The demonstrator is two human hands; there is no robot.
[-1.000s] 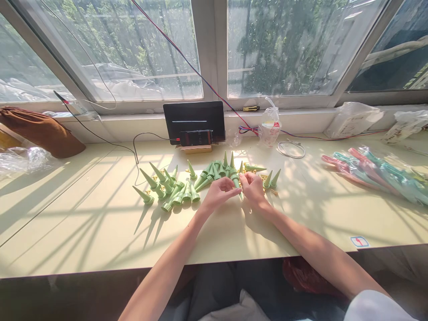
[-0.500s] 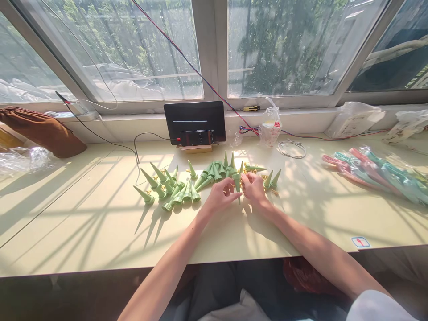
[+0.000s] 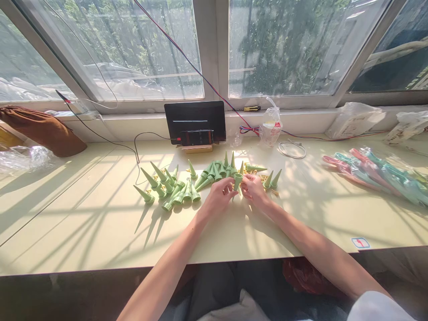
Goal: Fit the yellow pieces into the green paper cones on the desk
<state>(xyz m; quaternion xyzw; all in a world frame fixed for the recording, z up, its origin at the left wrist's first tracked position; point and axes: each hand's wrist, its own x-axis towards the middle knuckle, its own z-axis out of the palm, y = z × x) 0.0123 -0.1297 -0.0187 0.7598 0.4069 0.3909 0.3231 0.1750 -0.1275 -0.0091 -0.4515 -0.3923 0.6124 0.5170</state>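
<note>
A hollow green plastic spike (image 3: 237,180) is between my hands, its wide collar up and its point down. My left hand (image 3: 221,195) holds it from the left, with thumb and fingers curled at its side. My right hand (image 3: 254,189) is closed at the collar's right edge; any small part between those fingertips is hidden. Just beyond my hands stand and lie more green spikes (image 3: 218,170), with small yellow pieces scattered among them. Another group of green spikes (image 3: 179,191) is left of my left hand. Two upright spikes (image 3: 274,179) stand right of my right hand.
A tablet (image 3: 197,120) with a phone in front leans near the window. Beside it are a bagged cup (image 3: 270,127) and a coiled white cable (image 3: 292,150). Bagged pink and teal items (image 3: 377,171) lie right; a brown pouch (image 3: 43,131) lies left.
The spike between my hands has tilted, so its open collar now faces me more. My right fingers have shifted slightly around the collar.
</note>
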